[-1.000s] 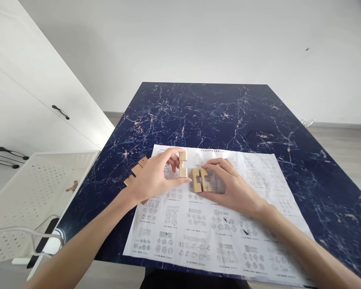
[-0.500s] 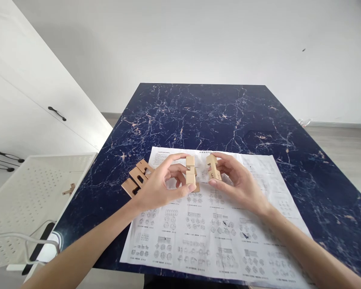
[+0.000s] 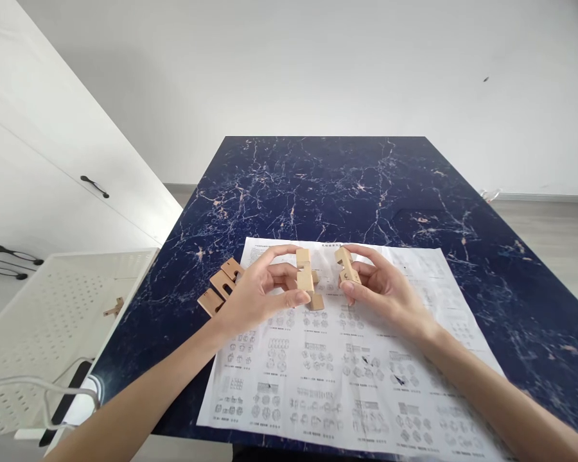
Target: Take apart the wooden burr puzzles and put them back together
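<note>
Between the thumb and fingers of my left hand (image 3: 272,282) is a pale notched wooden puzzle block (image 3: 304,273), held upright. Behind and below it another small wooden piece (image 3: 316,302) shows in part; whether it is joined to the held block I cannot tell. My right hand (image 3: 373,279) pinches a second notched wooden block (image 3: 347,266), tilted and marked with a dark character. The two held blocks are apart. Under both hands lies a printed instruction sheet (image 3: 313,385) with rows of small diagrams. Left of my left hand, several brown notched wooden blocks (image 3: 221,282) lie side by side, partly hidden by it.
The sheet lies on a dark blue marbled table (image 3: 318,186). A white perforated basket (image 3: 67,289) with a small wooden piece (image 3: 114,308) stands left, near a white cable (image 3: 38,385). White cabinets (image 3: 52,147) line the left; a pale wall (image 3: 318,70) is behind.
My right hand has turned its block so it tilts more, and its thumb has shifted up on it. My left hand's block has turned slightly, showing more of the piece below.
</note>
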A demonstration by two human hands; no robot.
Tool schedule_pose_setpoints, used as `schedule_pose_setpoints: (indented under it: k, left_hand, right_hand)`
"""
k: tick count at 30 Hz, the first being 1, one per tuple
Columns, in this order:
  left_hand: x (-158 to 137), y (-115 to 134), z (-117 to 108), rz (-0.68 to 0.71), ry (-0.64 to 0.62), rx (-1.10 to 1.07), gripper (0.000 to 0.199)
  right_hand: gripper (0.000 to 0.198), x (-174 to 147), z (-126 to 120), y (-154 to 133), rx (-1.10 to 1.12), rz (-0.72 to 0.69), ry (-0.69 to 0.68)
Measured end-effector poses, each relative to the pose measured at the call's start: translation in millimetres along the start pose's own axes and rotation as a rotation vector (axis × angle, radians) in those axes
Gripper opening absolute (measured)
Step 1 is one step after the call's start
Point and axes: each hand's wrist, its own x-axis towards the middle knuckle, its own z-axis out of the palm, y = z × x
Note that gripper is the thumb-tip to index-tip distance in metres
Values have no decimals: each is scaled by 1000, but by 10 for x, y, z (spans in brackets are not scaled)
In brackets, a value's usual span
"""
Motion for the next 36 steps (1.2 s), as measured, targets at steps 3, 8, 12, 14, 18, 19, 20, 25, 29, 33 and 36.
schedule_pose_setpoints:
  k: [3,8,12,14,18,19,20,25,29,33,36]
  left_hand:
    - [-11,31,10,-17,37,81,68]
    - [-2,2,23,66,270,529,64]
    - [31,-85,-19,192,341,908,59]
    - [46,-114,-40,241,331,1030,53]
    - [46,-116,-44,229,259,1115,48]
    - [39,-110,-38,224,241,1114,49]
    - [29,-103,-29,221,223,1111,50]
    - [-27,-79,42,287,134,1139,66]
    - [-43,-106,124,363,29,1169,73]
    - [-41,-173,191,443,-11,1203,68]
    - [-42,-215,216,480,-2,1209,51]
  right_hand:
    - [65,0,-9,-16,23,2,8]
    - [67,3,-33,-47,-10,16,55]
    - [70,18,-48,-64,-29,29,67]
    - [70,25,-50,-71,-31,27,70]
    - [70,28,-37,-83,-33,38,63]
    - [69,27,-33,-84,-35,41,58]
    - [69,25,-30,-82,-37,42,52]
    - [68,23,-14,-57,-38,23,31]
    - [65,30,1,-46,-45,0,35]
    - [67,26,11,-41,-35,-1,29]
    - [67,21,18,-34,-29,4,21]
